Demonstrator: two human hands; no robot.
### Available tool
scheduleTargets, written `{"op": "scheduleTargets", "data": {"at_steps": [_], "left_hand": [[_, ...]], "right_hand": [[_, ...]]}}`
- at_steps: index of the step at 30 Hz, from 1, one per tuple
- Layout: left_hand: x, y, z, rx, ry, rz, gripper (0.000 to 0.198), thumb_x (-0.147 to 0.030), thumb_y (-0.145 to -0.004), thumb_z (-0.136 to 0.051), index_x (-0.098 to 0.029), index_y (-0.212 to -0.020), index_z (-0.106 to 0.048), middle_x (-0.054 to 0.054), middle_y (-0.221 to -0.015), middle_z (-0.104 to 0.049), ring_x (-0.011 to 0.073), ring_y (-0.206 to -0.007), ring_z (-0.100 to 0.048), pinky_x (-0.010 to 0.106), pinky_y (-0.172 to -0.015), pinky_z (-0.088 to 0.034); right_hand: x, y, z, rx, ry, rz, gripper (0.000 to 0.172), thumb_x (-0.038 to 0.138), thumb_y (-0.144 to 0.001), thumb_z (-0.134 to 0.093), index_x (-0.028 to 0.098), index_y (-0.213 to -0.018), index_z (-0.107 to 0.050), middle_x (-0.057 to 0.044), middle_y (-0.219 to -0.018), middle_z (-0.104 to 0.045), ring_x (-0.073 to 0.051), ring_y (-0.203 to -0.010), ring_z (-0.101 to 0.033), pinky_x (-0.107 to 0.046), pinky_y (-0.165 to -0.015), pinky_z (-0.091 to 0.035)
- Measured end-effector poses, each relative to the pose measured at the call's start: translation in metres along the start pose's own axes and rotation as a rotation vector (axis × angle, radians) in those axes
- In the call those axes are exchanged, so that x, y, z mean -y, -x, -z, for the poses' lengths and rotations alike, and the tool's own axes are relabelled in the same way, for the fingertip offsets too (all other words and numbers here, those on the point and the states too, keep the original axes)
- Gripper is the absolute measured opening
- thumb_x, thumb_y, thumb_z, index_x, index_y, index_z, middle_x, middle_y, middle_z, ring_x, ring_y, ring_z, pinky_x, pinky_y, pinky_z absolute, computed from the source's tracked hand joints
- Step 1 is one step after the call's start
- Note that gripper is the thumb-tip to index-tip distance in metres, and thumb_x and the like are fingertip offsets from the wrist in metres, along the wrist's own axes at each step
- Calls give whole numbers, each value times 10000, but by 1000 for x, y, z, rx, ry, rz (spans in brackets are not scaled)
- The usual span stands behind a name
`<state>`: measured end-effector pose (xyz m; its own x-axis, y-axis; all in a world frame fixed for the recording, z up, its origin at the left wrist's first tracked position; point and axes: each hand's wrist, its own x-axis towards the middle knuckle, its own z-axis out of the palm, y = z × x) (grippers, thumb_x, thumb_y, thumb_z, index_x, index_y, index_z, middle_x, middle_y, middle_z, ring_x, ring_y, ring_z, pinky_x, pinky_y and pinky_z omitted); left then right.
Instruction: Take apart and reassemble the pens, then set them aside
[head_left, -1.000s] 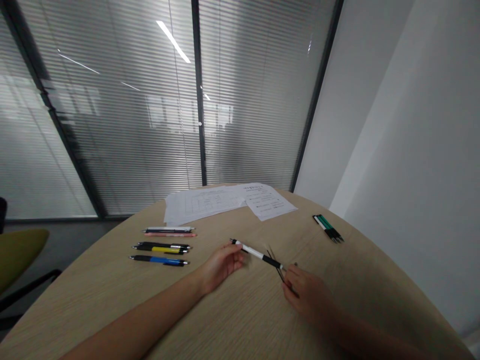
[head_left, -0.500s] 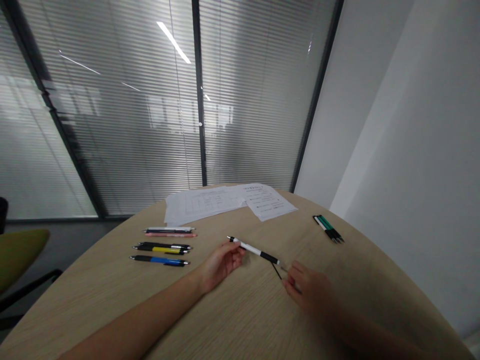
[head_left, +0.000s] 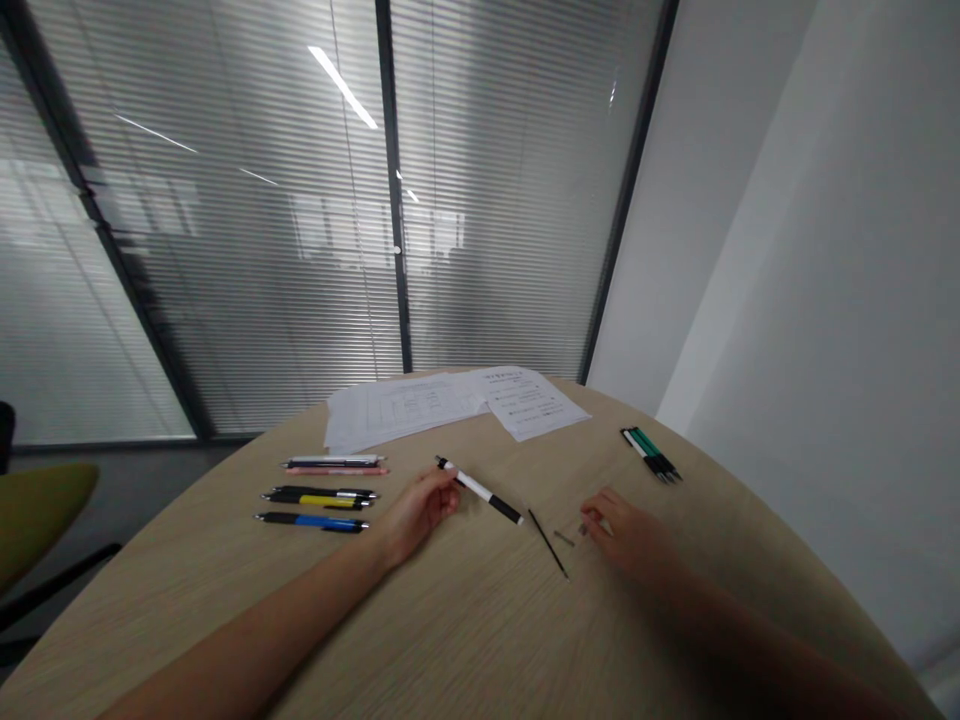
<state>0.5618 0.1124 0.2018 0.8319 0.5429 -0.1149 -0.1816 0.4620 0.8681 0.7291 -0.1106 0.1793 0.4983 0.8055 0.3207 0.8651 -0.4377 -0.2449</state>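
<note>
My left hand [head_left: 417, 511] is closed on the barrel of a white and black pen [head_left: 480, 490], held just above the round wooden table [head_left: 465, 640]. A thin black refill [head_left: 548, 543] lies on the table to the right of the pen. Beside it sits a small grey part [head_left: 564, 539], maybe a spring. My right hand [head_left: 626, 533] rests further right, fingers pinched at a tiny piece near the tabletop that I cannot make out.
Several pens [head_left: 324, 492] lie in a row on the left of the table. Printed paper sheets [head_left: 450, 400] are spread at the far edge. A few green and black pens [head_left: 651, 454] lie at the right. A yellow-green chair [head_left: 34, 510] stands at left.
The refill has come out of the pen and now lies on the table. My left hand moved the pen barrel left. My right hand shifted right and away from the pen.
</note>
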Motion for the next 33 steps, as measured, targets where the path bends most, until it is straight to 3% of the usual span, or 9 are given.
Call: {"op": "scheduleTargets", "data": {"at_steps": [8,16,23,29,33], "left_hand": [[-1,2,-2,-39,-127,-88,78,-130,-639,-616,-112,-661,-544,-21,-549,-539,59,-475,-497,137,-431,-384],[-4,-1,2,-75,-155,-73,145,-71,-554,-659,-119,-621,-539,-27,-564,-561,66,-536,-539,153,-566,-448],[-8,-1,9,54,-207,-33,149,-123,-543,-684,-118,-553,-536,2,-568,-590,79,-568,-552,141,-553,-441],[-5,-3,7,-8,-140,-48,117,-72,-555,-655,-114,-628,-574,-20,-556,-562,56,-499,-507,132,-495,-415],[-5,-3,5,-25,-120,-49,67,-76,-607,-624,-101,-656,-586,-17,-570,-543,46,-484,-484,125,-468,-401]], "right_hand": [[3,-1,1,38,-37,31,183,228,-810,-395,191,-803,-573,-40,-849,-594,-148,-739,-572,-268,-653,-422],[16,7,9,-107,-29,143,170,188,-801,-405,181,-788,-575,-41,-797,-588,-144,-720,-563,-259,-647,-431],[44,27,12,11,68,282,104,215,-761,-498,187,-716,-588,-21,-759,-579,-129,-646,-563,-226,-569,-413],[48,29,3,98,123,284,62,223,-732,-553,196,-766,-598,-19,-819,-596,-142,-700,-579,-227,-583,-427],[47,28,-1,72,99,307,85,158,-750,-516,194,-735,-592,-11,-798,-596,-121,-684,-578,-213,-591,-426]]}}
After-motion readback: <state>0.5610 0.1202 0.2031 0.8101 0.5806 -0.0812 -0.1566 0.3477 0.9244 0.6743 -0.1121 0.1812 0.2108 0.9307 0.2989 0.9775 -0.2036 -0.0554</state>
